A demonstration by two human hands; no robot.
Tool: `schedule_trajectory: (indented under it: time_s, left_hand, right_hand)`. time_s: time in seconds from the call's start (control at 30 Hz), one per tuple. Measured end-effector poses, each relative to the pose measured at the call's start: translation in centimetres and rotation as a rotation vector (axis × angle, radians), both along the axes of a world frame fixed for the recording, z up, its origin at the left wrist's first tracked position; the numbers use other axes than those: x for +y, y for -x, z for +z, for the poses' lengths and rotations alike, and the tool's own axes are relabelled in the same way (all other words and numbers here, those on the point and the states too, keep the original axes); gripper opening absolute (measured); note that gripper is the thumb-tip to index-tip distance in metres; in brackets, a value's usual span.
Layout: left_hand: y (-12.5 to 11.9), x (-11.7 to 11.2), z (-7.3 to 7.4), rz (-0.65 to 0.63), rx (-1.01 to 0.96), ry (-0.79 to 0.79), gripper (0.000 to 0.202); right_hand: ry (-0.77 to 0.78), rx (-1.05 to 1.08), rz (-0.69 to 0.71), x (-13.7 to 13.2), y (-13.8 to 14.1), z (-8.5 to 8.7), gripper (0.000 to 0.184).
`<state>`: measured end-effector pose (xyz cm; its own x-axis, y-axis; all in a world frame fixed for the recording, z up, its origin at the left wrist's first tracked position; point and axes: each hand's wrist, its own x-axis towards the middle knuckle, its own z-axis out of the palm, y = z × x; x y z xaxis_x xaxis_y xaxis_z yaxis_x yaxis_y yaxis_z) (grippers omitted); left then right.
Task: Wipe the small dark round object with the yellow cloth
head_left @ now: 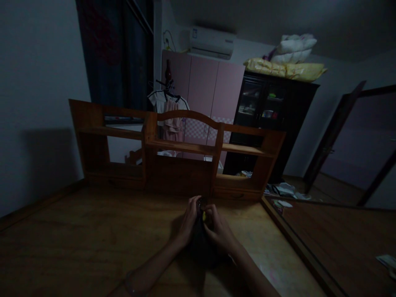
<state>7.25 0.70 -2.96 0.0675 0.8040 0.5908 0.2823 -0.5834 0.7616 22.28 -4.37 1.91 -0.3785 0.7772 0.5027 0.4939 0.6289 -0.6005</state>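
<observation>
Both my hands meet over a wooden desk top (93,239), close to its back shelf. My left hand (188,220) curls its fingers round the left side of a small dark object (202,237) with a yellow spot near its top. My right hand (220,231) is closed on the right side of the same object, fingertips near the yellow spot. The room is dim and I cannot make out what the object is.
A wooden shelf unit (182,146) stands along the desk's back edge. Behind it hang clothes (168,111), with a pink wardrobe (213,90) and a dark cabinet (272,111) topped with bedding. Papers (284,190) lie on the floor at right.
</observation>
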Motion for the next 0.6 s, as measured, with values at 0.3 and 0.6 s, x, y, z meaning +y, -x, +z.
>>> schedule_trajectory:
  time_s: [0.3, 0.6]
  left_hand:
    - [-0.1, -0.4, 0.5, -0.071, 0.009, -0.032, 0.049]
    - [-0.9, -0.7, 0.8, 0.008, -0.073, -0.035, 0.04]
  right_hand:
    - [-0.029, -0.047, 0.046, 0.2, -0.5, -0.2, 0.039]
    - [0.322, 0.445, 0.257, 0.0, 0.6, -0.4, 0.034]
